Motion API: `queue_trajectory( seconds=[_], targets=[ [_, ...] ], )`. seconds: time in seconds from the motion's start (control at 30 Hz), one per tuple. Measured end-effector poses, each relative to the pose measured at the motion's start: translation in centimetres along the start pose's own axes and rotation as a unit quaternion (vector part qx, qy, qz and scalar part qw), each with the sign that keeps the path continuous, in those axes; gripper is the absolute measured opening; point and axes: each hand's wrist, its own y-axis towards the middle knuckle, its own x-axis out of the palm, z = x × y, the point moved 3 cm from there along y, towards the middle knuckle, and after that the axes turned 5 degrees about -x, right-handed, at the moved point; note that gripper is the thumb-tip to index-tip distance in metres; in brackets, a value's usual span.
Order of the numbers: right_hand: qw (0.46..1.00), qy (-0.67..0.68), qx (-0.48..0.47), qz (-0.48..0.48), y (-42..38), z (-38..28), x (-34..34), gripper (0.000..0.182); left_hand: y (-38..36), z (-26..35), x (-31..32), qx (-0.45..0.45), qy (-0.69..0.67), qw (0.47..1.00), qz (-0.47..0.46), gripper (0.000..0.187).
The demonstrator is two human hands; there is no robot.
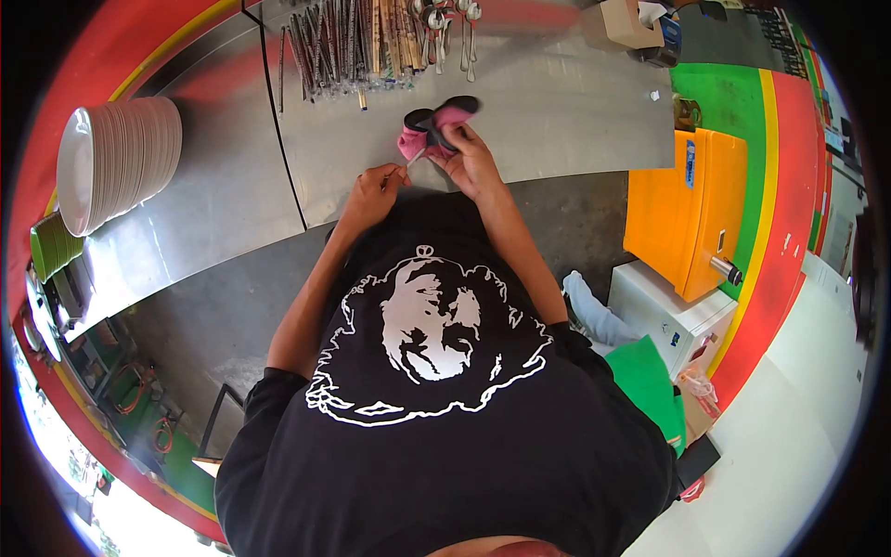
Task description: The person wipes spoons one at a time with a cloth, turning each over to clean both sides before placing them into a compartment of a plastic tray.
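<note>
My right hand (471, 165) is wrapped round a pink and black cloth-like item (452, 117) just beyond the front edge of the metal counter (353, 139). Beside it, my left hand (379, 190) is closed in a pinch on a thin, pale handle (414, 160) that reaches to the pink part. What lies at the far end of that handle is hidden by the pink item. Past both hands, wrapped chopsticks (325, 46) lie in a row, with several metal spoons (464, 37) to their right.
A tall stack of white plates (121, 162) stands at the left, near green dishes (54, 243). A tissue box (624, 25) sits at the counter's back right. Right of the counter, an orange box (682, 209) rests on a white box (670, 311).
</note>
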Motion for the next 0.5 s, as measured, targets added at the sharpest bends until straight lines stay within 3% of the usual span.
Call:
queue_trajectory(
  seconds=[0.4, 0.5],
  targets=[
    [0.966, -0.16, -0.141, 0.143, 1.1, 2.3, -0.7, 0.029, -0.4, -0.4, 1.4, -0.012, 0.018, 1.0, 0.009, 0.027],
    [0.94, -0.246, -0.204, 0.117, 1.1, 1.9, -0.6, 0.031, -0.8, 0.0, 1.1, -0.039, 0.03, 0.999, 0.003, 0.027]
  ],
)
